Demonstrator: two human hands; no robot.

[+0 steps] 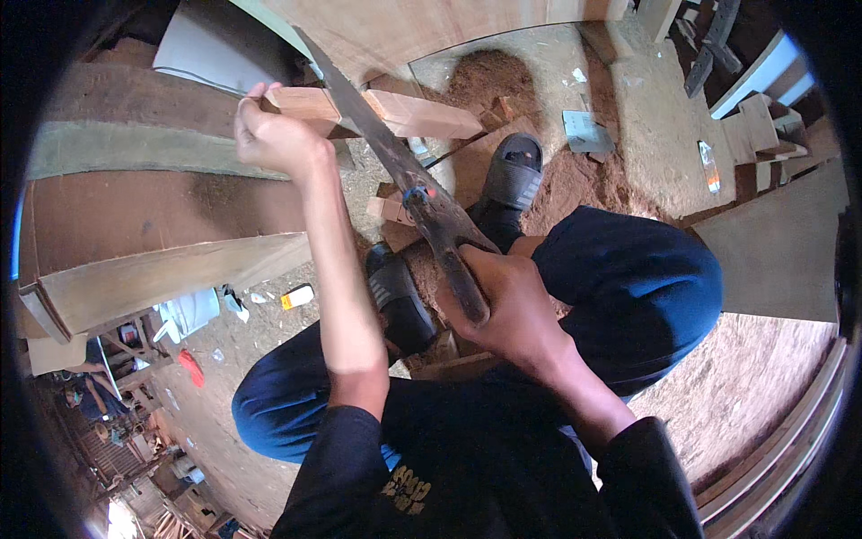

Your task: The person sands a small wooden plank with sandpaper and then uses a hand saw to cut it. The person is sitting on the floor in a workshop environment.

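My right hand [514,304] is closed around the dark, worn handle of a handsaw [382,139]. The saw's long blade slants away up and to the left, crossing a short wooden block [424,115]. On the far left end of that block my left hand [280,136] is closed, its fingers curled over the edge and partly hidden. The blade lies across the block between this hand and the longer right part. Whether the teeth have bitten into the wood cannot be made out.
Between my sandalled feet [514,171] lie wood offcuts [391,208] and sawdust [575,193]. Large planks [144,211] stand at the left, and a broad board [449,27] rises ahead. A flat metal plate [588,132] rests on the floor. Another person [99,395] is far left.
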